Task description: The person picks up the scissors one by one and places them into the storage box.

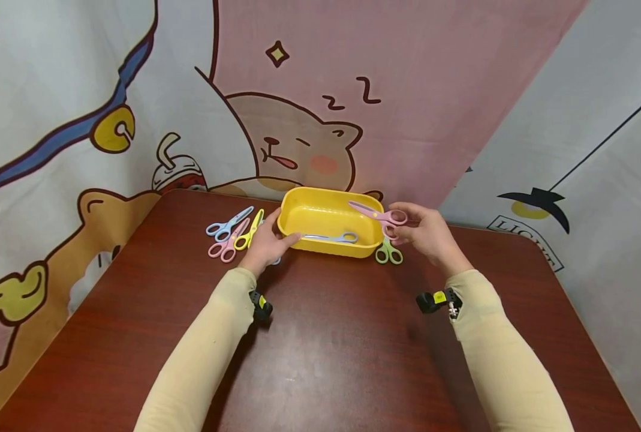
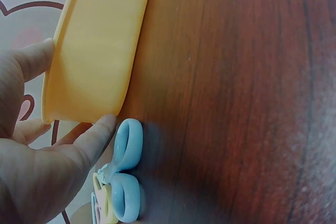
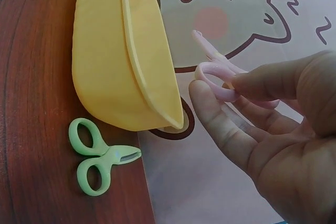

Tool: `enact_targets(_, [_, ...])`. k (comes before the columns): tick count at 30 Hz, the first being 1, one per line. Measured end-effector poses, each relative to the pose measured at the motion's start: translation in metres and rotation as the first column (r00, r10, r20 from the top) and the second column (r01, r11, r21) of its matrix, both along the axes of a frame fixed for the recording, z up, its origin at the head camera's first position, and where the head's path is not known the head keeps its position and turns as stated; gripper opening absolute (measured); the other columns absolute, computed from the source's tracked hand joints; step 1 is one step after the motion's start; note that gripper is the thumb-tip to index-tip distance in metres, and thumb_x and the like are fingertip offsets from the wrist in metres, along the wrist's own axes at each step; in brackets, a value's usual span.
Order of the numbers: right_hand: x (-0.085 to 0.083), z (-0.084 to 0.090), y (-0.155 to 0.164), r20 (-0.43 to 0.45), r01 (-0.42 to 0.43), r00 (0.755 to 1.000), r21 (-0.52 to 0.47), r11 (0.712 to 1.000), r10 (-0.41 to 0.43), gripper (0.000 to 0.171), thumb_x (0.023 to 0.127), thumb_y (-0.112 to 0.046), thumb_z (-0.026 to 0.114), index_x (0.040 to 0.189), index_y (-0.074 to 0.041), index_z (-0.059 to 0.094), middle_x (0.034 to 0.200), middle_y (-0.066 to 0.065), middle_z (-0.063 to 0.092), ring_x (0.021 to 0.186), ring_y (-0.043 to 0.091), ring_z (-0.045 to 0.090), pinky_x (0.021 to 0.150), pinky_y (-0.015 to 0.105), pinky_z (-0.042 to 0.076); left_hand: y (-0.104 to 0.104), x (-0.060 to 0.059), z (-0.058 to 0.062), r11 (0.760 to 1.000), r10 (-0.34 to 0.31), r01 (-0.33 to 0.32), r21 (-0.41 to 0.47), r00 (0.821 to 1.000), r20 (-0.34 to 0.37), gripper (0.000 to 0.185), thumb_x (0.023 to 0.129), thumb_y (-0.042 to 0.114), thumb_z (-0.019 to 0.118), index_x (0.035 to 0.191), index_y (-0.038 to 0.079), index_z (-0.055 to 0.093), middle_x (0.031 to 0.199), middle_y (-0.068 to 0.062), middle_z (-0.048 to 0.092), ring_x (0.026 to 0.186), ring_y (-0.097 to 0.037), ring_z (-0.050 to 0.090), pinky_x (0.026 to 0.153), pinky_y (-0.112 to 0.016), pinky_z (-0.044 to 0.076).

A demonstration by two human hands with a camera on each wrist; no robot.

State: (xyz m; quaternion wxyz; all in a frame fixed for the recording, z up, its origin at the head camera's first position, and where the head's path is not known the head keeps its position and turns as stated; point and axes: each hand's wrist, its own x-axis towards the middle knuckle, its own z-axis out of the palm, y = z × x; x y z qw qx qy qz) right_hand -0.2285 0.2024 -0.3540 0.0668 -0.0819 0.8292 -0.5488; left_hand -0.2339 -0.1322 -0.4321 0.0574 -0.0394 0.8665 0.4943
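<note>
Yellow plastic tub [image 1: 325, 246] sits on the table [image 1: 342, 348] between the hands. The left hand [image 1: 268, 243] grips its near left corner, seemingly to steady it. The right hand [image 1: 425, 233] pinches pink scissors [image 1: 375, 213] by the handles, which leaves the blades free, angled over the tub's right end. Left of the left hand, several pastel scissors [image 1: 231, 241] cluster. Blue scissors [image 1: 334, 239] lie inside the tub; green scissors [image 3: 109, 156] rest below the right hand.

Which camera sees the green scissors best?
The right wrist view, because there the green scissors look biggest and nothing covers them. The head view shows them too, but smaller and partly hidden. The left wrist view doesn't show them at all.
</note>
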Motion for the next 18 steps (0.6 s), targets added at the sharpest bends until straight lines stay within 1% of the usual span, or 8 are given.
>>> enact_targets(7, [-0.005,0.003,-0.003,0.011,-0.015,1.0,-0.009,1.0,0.015,0.049,0.095,0.013,0.063,0.142,0.004,0.055,0.128,0.033,0.061,0.084,0.012,0.073,0.074,0.033,0.064,0.0,0.0,0.0,1.0,0.003,-0.003,0.005,1.0,-0.005,0.09,0.096,0.034,0.074,0.166,0.013,0.021,0.166,-0.016,0.033,0.135,-0.035,0.053,0.116,-0.045,0.043])
enact_targets(12, [-0.01,0.004,-0.005,0.01,-0.015,1.0,0.031,0.999,0.014,0.049,0.095,0.012,0.064,0.142,0.002,0.057,0.127,0.031,0.063,0.085,0.013,0.073,0.075,0.036,0.064,0.0,0.001,-0.002,1.0,0.003,-0.003,0.011,1.0,-0.013,0.09,0.096,0.033,0.074,0.166,0.012,0.022,0.165,-0.018,0.033,0.132,-0.035,0.056,0.115,-0.044,0.044])
enact_targets(18, [-0.016,0.005,-0.008,0.004,-0.019,1.0,0.078,0.997,0.019,0.05,0.094,0.012,0.065,0.142,0.001,0.057,0.127,0.029,0.063,0.091,0.024,0.074,0.074,0.035,0.064,0.001,0.001,0.0,1.0,0.008,-0.008,0.008,1.0,-0.01,0.09,0.096,0.033,0.074,0.166,0.012,0.022,0.165,-0.017,0.033,0.135,-0.035,0.054,0.116,-0.045,0.042])
